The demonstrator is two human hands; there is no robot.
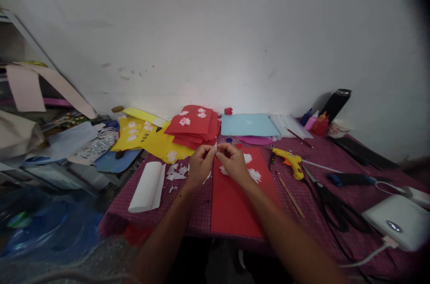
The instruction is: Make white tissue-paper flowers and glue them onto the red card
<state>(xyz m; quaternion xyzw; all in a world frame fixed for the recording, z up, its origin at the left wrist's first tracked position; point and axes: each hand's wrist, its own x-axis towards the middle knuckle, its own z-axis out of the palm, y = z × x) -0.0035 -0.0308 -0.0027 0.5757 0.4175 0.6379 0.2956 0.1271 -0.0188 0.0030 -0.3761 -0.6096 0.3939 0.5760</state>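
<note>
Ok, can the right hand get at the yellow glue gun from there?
Probably yes: only low things like the red sheet and a slim dark stick lie between the right hand and the glue gun. That hand pinches a small white piece, though, and would likely release it first.

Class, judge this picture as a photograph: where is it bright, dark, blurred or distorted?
Head view: wall brightest near the middle, top right corner black; black bottle leaning, perhaps lens distortion, shadow beside it; blue plastic at lower left blurred; white piece between the hands too small to identify.
</note>
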